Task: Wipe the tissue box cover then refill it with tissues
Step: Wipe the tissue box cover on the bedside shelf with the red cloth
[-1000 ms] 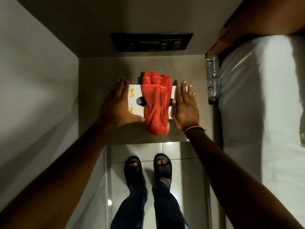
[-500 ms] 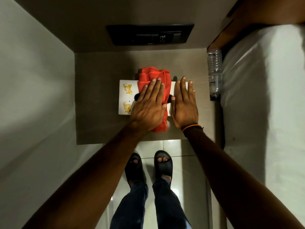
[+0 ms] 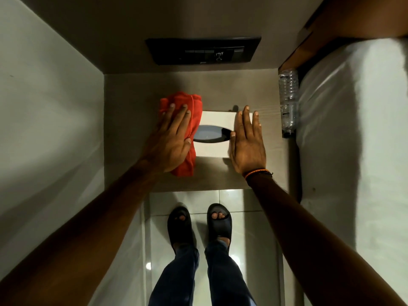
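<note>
A white tissue box cover (image 3: 217, 120) with a dark oval slot lies on a grey bedside shelf (image 3: 128, 102). A red cloth (image 3: 194, 115) covers the cover's left end and hangs over its near edge. My left hand (image 3: 170, 140) lies flat on the cloth, fingers spread, pressing it down on that end. Flat along the cover's right end rests my right hand (image 3: 247, 142), holding it still. The cover's left part is hidden under cloth and hand. I see no tissues.
A clear plastic water bottle (image 3: 288, 102) lies at the shelf's right edge beside a white bed (image 3: 357, 151). A black switch panel (image 3: 203, 50) is on the wall behind. A grey wall (image 3: 48, 120) closes the left side. My feet in black sandals (image 3: 198, 224) stand on tiled floor.
My left hand slid the red cloth from the cover's middle to its left end. The oval slot now shows, and the yellow stains on the left part are covered. The right hand stayed.
</note>
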A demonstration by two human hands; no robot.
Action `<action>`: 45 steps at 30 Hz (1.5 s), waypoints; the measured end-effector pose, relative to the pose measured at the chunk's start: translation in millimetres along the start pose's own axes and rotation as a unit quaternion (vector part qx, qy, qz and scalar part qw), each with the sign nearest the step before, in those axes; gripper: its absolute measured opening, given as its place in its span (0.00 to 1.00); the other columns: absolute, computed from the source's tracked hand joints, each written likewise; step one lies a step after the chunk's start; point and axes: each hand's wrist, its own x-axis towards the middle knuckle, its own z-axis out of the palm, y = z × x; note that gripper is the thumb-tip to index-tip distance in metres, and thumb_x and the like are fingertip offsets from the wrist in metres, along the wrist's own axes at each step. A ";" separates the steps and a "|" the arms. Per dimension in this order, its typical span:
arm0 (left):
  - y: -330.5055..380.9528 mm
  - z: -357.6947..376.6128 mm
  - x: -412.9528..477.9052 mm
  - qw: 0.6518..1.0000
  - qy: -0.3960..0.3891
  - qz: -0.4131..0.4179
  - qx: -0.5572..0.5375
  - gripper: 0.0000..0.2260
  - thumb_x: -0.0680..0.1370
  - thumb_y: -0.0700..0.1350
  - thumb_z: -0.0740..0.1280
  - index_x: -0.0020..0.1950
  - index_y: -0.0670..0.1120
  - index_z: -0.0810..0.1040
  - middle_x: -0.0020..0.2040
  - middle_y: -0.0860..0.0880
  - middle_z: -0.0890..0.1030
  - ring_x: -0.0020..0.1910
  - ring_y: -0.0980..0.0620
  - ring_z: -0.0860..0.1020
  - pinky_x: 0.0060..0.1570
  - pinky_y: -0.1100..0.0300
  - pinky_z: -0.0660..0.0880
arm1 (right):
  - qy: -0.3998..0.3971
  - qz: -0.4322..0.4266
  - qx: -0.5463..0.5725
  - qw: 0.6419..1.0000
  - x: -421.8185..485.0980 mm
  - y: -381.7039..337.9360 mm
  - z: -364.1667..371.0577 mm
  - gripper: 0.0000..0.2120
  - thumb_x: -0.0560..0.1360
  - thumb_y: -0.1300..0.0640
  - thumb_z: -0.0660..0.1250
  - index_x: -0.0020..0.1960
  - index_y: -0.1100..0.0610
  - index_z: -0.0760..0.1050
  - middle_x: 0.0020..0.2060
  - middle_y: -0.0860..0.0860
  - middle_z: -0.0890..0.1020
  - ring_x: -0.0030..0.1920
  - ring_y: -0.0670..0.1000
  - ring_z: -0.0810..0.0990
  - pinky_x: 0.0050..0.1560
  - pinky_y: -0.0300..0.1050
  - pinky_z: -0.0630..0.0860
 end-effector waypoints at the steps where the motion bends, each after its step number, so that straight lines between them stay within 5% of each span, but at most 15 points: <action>1: 2.4 0.4 -0.5 1.000 0.003 -0.006 -0.003 0.32 0.83 0.52 0.54 0.83 0.39 0.50 0.83 0.40 0.49 0.82 0.36 0.45 0.79 0.39 0.50 | 0.000 0.000 0.001 1.000 -0.2 -0.2 0.3 0.27 0.86 0.54 0.52 0.82 0.64 0.54 0.82 0.63 0.55 0.82 0.68 0.50 0.81 0.63 0.56; 6: 35.3 9.3 10.4 1.000 -0.008 0.014 0.021 0.31 0.84 0.55 0.42 0.82 0.39 0.43 0.83 0.38 0.43 0.81 0.33 0.38 0.78 0.36 0.44 | 0.000 0.002 0.006 1.000 -0.8 -1.7 -0.1 0.27 0.86 0.55 0.53 0.82 0.65 0.54 0.82 0.63 0.55 0.82 0.69 0.50 0.81 0.64 0.57; 20: -8.8 0.0 -9.8 1.000 0.028 -0.007 -0.006 0.29 0.84 0.47 0.54 0.82 0.37 0.49 0.83 0.37 0.50 0.81 0.33 0.46 0.79 0.37 0.51 | -0.009 0.006 0.005 1.000 -0.8 -1.8 -4.6 0.27 0.86 0.54 0.51 0.82 0.65 0.54 0.82 0.63 0.55 0.82 0.68 0.50 0.81 0.64 0.56; 25: -3.2 8.6 -7.2 0.998 -0.035 -0.010 0.057 0.29 0.84 0.49 0.43 0.81 0.35 0.45 0.82 0.34 0.41 0.79 0.29 0.37 0.78 0.37 0.44 | -0.013 0.012 0.003 1.000 -0.1 -2.8 -3.4 0.29 0.86 0.51 0.48 0.82 0.64 0.53 0.83 0.63 0.54 0.82 0.68 0.49 0.81 0.64 0.55; 31: 49.0 18.0 5.2 0.997 0.063 0.034 -0.033 0.30 0.82 0.50 0.50 0.81 0.36 0.52 0.82 0.35 0.52 0.81 0.30 0.47 0.78 0.34 0.52 | 0.001 0.006 0.006 1.000 -1.5 -2.3 -2.3 0.27 0.86 0.55 0.51 0.82 0.66 0.55 0.82 0.63 0.55 0.82 0.69 0.49 0.80 0.65 0.57; 37: 45.7 16.6 6.5 0.997 0.059 0.037 -0.019 0.31 0.82 0.47 0.52 0.82 0.38 0.48 0.83 0.38 0.49 0.82 0.36 0.45 0.79 0.40 0.50 | 0.006 0.002 0.013 1.000 -1.6 -2.6 -4.3 0.27 0.86 0.57 0.55 0.81 0.66 0.56 0.82 0.64 0.56 0.82 0.69 0.51 0.80 0.64 0.57; 41: 12.9 6.7 -9.0 0.997 0.007 0.064 0.049 0.27 0.85 0.46 0.43 0.80 0.34 0.43 0.81 0.32 0.42 0.80 0.30 0.38 0.79 0.39 0.43 | -0.001 0.005 0.009 1.000 -0.6 -2.0 -3.9 0.27 0.86 0.55 0.52 0.81 0.66 0.56 0.82 0.64 0.56 0.82 0.69 0.51 0.80 0.64 0.57; 45: -6.0 0.4 -15.7 0.995 0.017 0.059 0.077 0.24 0.83 0.43 0.52 0.75 0.31 0.62 0.80 0.29 0.50 0.79 0.26 0.46 0.78 0.34 0.49 | -0.005 0.004 0.002 1.000 -0.2 -0.3 -2.2 0.27 0.86 0.54 0.52 0.82 0.65 0.55 0.82 0.63 0.55 0.82 0.69 0.50 0.80 0.65 0.57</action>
